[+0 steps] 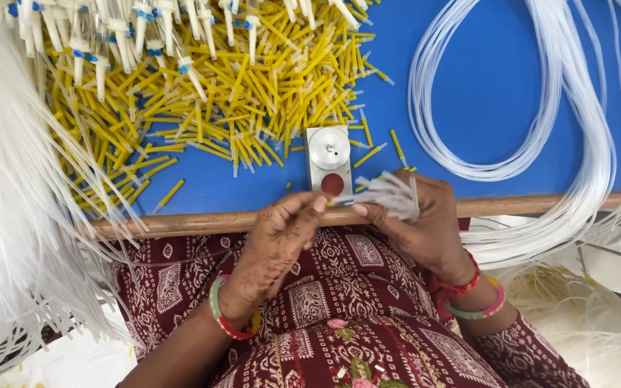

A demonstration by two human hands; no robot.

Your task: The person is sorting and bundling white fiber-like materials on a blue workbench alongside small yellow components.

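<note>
Pretty bright, even light all over. Blue-topped bench [468, 108] with a bare wooden front edge [181, 224]. Pale floor [612, 273] down below at right, with a thin grey metal bar [612, 253] across it.

The left hand [282, 233] reaches up from the lap, wrist slightly bent, back of the hand toward the camera. Its thumb and forefinger are pinched together at the tips, the other fingers [292, 215] curled loosely under. The right hand [425, 219] comes in from the other side, forearm angled inward, fingers closed in a fist-like grasp. The two hands nearly meet, fingertips just beside each other.
</note>
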